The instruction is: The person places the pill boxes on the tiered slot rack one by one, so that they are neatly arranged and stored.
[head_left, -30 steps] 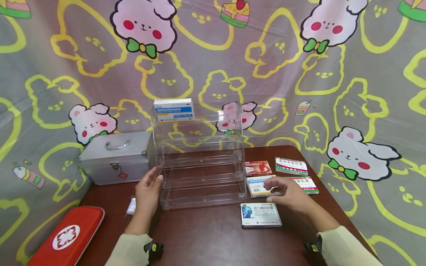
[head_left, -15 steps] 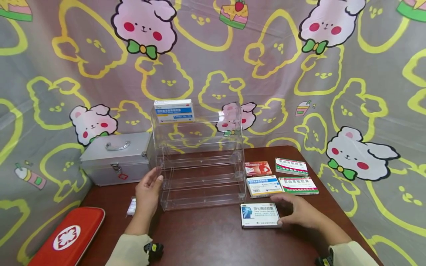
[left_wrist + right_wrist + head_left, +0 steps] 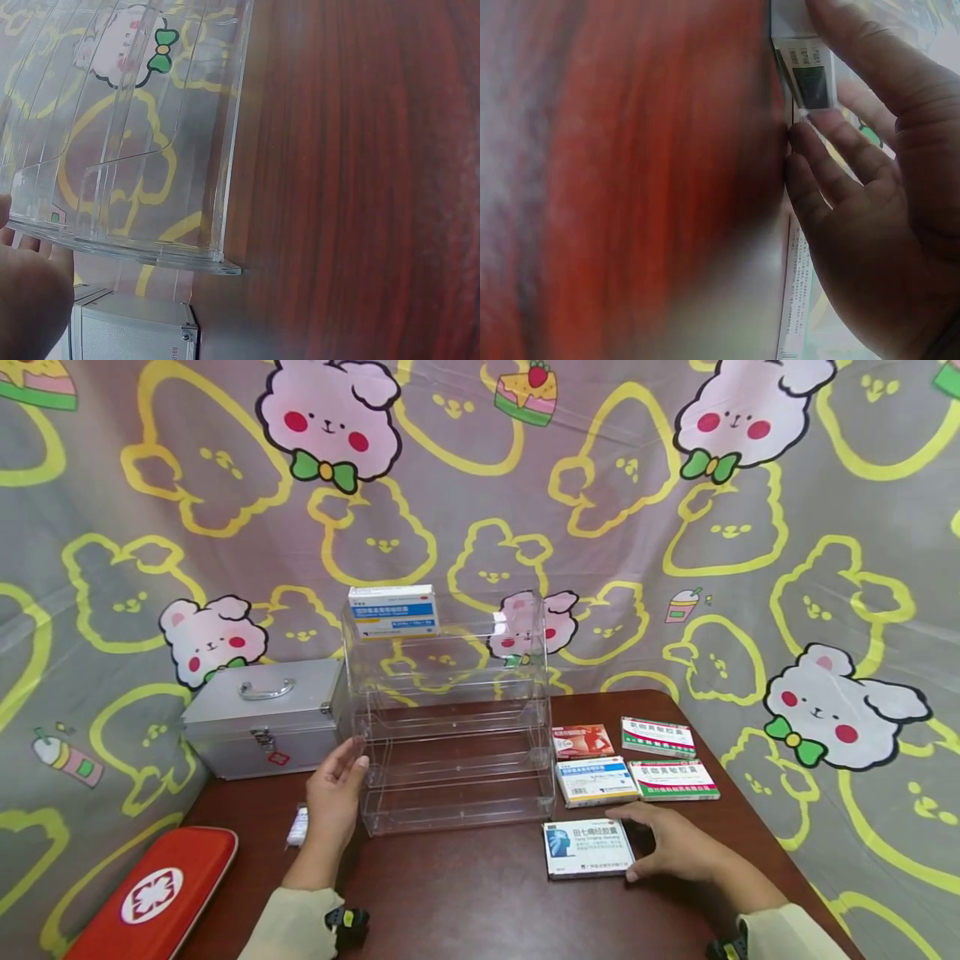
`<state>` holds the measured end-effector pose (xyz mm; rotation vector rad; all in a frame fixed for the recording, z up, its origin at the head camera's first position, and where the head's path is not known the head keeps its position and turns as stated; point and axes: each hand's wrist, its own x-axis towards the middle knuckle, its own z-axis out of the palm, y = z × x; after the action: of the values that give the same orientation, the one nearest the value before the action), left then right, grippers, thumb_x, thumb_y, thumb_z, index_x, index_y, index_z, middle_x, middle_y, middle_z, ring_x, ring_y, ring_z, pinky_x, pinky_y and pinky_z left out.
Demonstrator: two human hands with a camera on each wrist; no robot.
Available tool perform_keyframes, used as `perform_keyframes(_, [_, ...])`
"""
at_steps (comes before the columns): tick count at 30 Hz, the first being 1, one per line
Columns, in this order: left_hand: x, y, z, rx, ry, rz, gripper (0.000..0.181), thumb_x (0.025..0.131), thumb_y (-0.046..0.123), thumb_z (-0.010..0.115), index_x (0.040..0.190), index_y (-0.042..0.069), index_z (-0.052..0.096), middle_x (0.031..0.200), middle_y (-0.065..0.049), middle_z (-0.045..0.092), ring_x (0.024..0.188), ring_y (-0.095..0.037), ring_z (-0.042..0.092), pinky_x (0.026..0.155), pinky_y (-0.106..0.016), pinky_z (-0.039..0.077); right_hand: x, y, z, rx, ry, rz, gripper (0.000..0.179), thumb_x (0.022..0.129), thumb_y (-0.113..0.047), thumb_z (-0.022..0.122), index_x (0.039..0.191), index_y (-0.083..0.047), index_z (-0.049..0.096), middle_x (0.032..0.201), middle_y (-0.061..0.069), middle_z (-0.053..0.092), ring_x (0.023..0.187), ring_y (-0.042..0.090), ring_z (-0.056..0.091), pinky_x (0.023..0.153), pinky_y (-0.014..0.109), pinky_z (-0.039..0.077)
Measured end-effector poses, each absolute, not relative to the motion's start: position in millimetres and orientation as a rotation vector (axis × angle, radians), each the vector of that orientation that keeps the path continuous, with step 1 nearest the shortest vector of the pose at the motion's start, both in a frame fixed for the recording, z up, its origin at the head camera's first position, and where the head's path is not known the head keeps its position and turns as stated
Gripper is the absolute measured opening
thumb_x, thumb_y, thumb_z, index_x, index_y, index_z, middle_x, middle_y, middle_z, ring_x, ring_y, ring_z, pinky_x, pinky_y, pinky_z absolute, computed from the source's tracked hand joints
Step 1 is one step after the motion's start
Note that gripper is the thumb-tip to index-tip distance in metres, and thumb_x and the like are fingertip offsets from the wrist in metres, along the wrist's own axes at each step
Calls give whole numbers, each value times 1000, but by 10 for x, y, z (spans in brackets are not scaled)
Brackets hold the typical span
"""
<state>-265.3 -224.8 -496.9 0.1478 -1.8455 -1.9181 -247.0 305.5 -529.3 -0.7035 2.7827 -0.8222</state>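
Note:
A clear acrylic tiered display rack (image 3: 461, 817) stands on the table. My left hand (image 3: 334, 793) holds its left side edge, thumb on one face and fingers on the other in the left wrist view. My right hand (image 3: 678, 847) pinches the right end of a white medicine box (image 3: 591, 852) with a blue head picture, thumb at the near corner and fingers at the far one. In the right wrist view the end of this box (image 3: 810, 75) shows between thumb and fingers. On the rack's top tier, at the left, sits a blue-and-white medicine box (image 3: 393, 612).
Right of the rack lie a red medicine box (image 3: 582, 742), another blue-and-white box (image 3: 596, 781) and two green-and-red-trimmed boxes (image 3: 673, 779). A silver case (image 3: 262, 718) stands left, near a red first-aid pouch (image 3: 153, 893) and a small white packet (image 3: 298, 827).
My right hand has come down from above the blue-and-white box to the white box and taken hold of its right end. That box has shifted slightly toward me. My left hand stays put.

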Motion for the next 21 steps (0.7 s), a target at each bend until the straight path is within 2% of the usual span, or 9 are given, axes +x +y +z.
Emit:
perform_keyframes(4, [-2660, -2245, -4974, 141, -1823, -1930, 48, 105, -3, 67, 151, -9, 57, 155, -28, 59, 124, 4, 63, 105, -7, 52, -2470, 3061, -5280, -763, 2796, -842, 87, 69, -52, 101, 146, -31, 65, 151, 4, 62, 137, 31, 58, 111, 50, 54])
perform_keyframes(9, [-2657, -2247, -4969, 141, -1817, -1937, 48, 104, -3, 68, 151, -9, 57, 155, -28, 59, 123, 5, 64, 105, -7, 52, -2486, 3059, -5262, -753, 2646, -1049, 78, 75, -33, 102, 141, -23, 62, 144, 8, 62, 122, 27, 66, 100, 32, 61])
perform_keyframes(11, [-2659, -2254, -4969, 142, -1819, -1939, 48, 105, -3, 68, 151, -8, 57, 155, -27, 59, 124, 5, 64, 105, -8, 52, -2489, 3054, -5252, -704, 2583, -1118, 72, 78, -27, 101, 138, -20, 62, 137, 8, 64, 117, 24, 69, 96, 30, 63])
perform_keyframes(15, [-2661, -2256, -4971, 145, -1828, -1938, 48, 105, -3, 67, 152, -7, 57, 156, -27, 59, 126, 4, 63, 106, -8, 52, -2484, 3064, -5231, -629, 2565, -1171, 52, 85, -23, 95, 128, -18, 66, 122, 3, 73, 110, 18, 72, 91, 28, 64])
perform_keyframes(19, [-2664, -2256, -4976, 145, -1841, -1935, 48, 106, -2, 66, 153, -6, 56, 157, -25, 59, 129, 2, 62, 107, -8, 51, -2493, 3095, -5213, -615, 2534, -1285, 32, 94, -19, 87, 121, -12, 71, 116, 5, 78, 104, 10, 72, 86, 22, 62])
perform_keyframes(21, [-2665, -2260, -4979, 146, -1850, -1935, 49, 106, -1, 67, 153, -6, 56, 158, -24, 59, 131, 1, 61, 108, -8, 51, -2500, 3098, -5191, -606, 2507, -1340, 29, 97, -17, 84, 121, -9, 72, 117, 8, 79, 102, 8, 72, 85, 22, 62])
